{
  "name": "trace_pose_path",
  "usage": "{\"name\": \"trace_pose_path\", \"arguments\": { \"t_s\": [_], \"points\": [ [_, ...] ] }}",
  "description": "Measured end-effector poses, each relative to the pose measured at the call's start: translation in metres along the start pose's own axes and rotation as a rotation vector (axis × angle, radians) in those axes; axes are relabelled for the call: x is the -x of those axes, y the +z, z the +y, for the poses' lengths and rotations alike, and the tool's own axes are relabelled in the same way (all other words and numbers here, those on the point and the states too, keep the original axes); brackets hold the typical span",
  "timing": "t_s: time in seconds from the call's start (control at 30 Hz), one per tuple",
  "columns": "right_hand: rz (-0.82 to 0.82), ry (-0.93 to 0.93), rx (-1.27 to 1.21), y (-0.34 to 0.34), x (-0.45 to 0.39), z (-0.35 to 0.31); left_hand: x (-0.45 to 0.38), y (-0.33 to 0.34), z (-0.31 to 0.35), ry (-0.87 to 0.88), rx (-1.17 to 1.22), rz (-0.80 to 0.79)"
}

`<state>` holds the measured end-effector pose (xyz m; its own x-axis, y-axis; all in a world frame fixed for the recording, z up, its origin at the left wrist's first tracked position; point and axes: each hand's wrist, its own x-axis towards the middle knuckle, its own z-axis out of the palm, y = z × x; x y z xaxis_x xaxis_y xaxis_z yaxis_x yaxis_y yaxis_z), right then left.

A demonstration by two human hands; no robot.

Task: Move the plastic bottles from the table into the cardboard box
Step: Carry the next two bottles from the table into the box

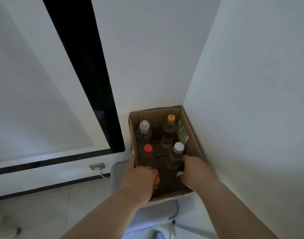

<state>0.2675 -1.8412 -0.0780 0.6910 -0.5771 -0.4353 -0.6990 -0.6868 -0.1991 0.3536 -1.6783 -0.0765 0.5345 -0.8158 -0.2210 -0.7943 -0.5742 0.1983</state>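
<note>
Cardboard box (193,135) holds four upright bottles; my left hand (139,180) grips an orange-capped bottle (156,181), my right hand (196,171) a grey-capped bottle (179,175). Next I'd release both.

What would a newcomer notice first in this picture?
First, the open cardboard box in the wall corner, with capped bottles standing upright inside: clear cap and yellow cap at the back, red cap and white cap nearer. Next, both hands reaching into its near end: the left hand over an orange-capped bottle, the right hand beside a grey cap.
</note>
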Motion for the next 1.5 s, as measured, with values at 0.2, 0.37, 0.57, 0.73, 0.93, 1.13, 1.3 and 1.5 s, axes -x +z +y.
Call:
{"name": "trace_pose_path", "arguments": {
  "t_s": [0.2,0.37,0.57,0.73,0.93,1.13,1.3,1.5],
  "points": [
    [0.240,-0.060,-0.185,-0.032,0.038,0.000,0.006,-0.008,0.008,-0.031,0.044,-0.060],
    [0.459,-0.113,-0.405,-0.053,0.078,0.000,0.014,-0.026,0.003,-0.039,0.186,0.046],
    [0.581,-0.177,-1.021,-0.063,0.137,-0.015,0.031,-0.080,-0.014,0.012,0.884,0.209],
    [0.641,-0.238,-1.192,-0.060,0.189,-0.018,0.091,-0.120,-0.003,0.169,1.132,0.337],
    [0.695,-0.398,-1.289,-0.050,0.282,-0.014,0.200,-0.132,0.026,0.253,1.327,0.450],
    [0.574,-0.559,-1.413,-0.025,0.420,-0.014,0.349,-0.115,0.065,0.246,1.634,0.429],
    [0.523,-0.635,-1.469,-0.007,0.541,-0.019,0.465,-0.115,0.096,0.289,1.789,0.306],
    [0.451,-0.797,-1.554,0.035,0.666,-0.043,0.594,-0.113,0.102,0.415,1.918,0.229]
  ]
}}
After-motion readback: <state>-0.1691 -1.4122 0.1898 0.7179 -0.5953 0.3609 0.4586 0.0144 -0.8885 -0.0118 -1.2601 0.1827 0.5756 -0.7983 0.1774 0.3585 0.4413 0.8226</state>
